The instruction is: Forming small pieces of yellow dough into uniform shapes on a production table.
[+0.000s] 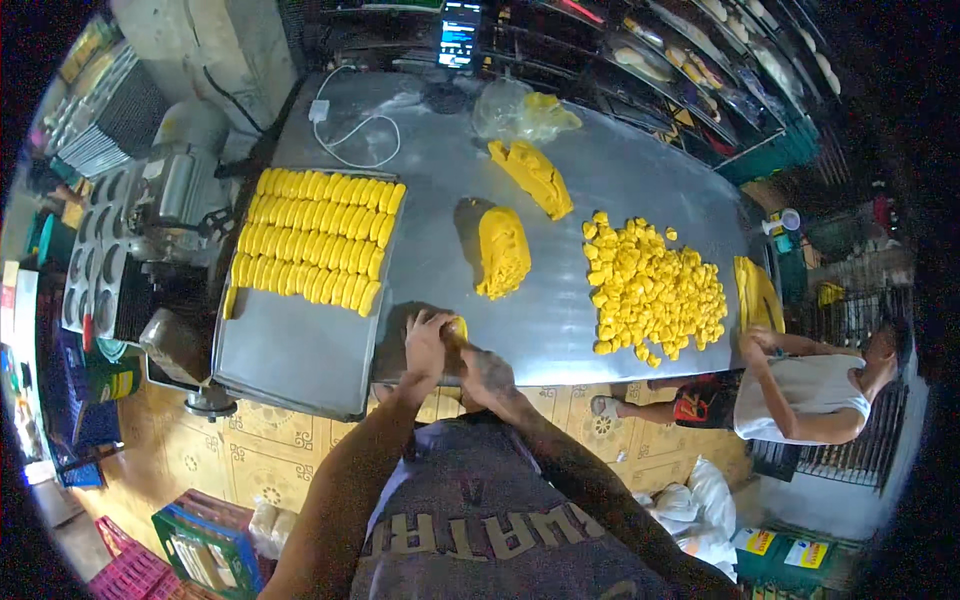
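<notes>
At the near edge of the metal table, my left hand curls over a small piece of yellow dough. My right hand comes against the dough's near end, its fingers bent and partly hidden. To the left lies a tray with yellow dough rolls in several tight rows, and a lone roll at its left side. Ahead of my hands rests a thick lump of dough with a crumbly near end. A second lump sits farther back.
Many cut dough chunks are heaped on the right. Beyond them a co-worker has hands at a yellow dough slab. A plastic bag, a white cable and a lit phone are at the back. A mixer stands left.
</notes>
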The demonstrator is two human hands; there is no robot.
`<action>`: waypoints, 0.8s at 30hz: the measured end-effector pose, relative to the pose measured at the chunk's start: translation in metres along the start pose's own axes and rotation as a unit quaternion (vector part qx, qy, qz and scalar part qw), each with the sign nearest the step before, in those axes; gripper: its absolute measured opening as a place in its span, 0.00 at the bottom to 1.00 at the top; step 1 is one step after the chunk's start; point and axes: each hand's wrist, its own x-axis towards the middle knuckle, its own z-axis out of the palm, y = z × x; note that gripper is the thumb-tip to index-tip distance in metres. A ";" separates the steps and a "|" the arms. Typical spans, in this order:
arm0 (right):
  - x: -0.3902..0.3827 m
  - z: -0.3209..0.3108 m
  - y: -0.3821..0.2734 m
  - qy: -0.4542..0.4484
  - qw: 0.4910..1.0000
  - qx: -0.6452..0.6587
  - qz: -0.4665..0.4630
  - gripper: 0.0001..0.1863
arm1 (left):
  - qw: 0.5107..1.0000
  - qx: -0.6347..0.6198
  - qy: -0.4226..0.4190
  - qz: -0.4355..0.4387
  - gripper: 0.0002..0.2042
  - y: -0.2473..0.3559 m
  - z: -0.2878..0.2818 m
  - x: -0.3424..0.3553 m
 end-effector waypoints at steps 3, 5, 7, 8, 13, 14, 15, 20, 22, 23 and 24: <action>0.026 -0.048 -0.020 0.075 0.994 0.075 0.025 0.15 | 0.997 0.040 0.043 0.040 0.09 -0.007 0.002 -0.012; 0.042 -0.068 -0.018 0.106 0.986 0.105 -0.074 0.18 | 0.997 0.047 -0.002 0.057 0.08 -0.007 -0.004 -0.017; 0.050 -0.075 -0.012 0.048 0.988 0.115 -0.086 0.19 | 0.997 0.048 -0.053 0.044 0.08 -0.004 -0.012 -0.019; 0.054 -0.075 -0.007 -0.007 0.993 0.096 -0.063 0.20 | 0.992 0.067 -0.105 0.015 0.08 -0.002 -0.015 -0.017; 0.055 -0.059 0.006 0.119 0.984 0.073 -0.111 0.23 | 0.996 0.064 0.041 0.038 0.08 0.025 -0.017 -0.006; 0.054 -0.058 0.009 0.065 0.991 0.065 -0.095 0.24 | 0.992 0.097 0.062 0.045 0.09 0.032 -0.018 -0.009; 0.053 -0.057 0.010 0.032 0.992 0.059 -0.105 0.24 | 0.996 0.056 0.023 0.068 0.10 0.033 -0.024 -0.010; 0.053 -0.064 0.006 0.032 0.989 0.067 -0.131 0.23 | 0.991 0.123 -0.044 -0.024 0.08 0.035 -0.031 -0.017; 0.053 -0.069 -0.001 0.062 0.988 0.059 -0.125 0.24 | 0.995 0.095 0.023 -0.007 0.07 0.027 -0.025 -0.018; 0.051 -0.070 -0.004 0.061 0.990 0.059 -0.116 0.24 | 0.994 0.104 0.025 0.018 0.07 0.021 -0.023 -0.019; 0.047 -0.072 -0.007 0.046 0.993 0.042 -0.104 0.24 | 0.992 0.111 0.027 0.056 0.07 0.015 -0.022 -0.021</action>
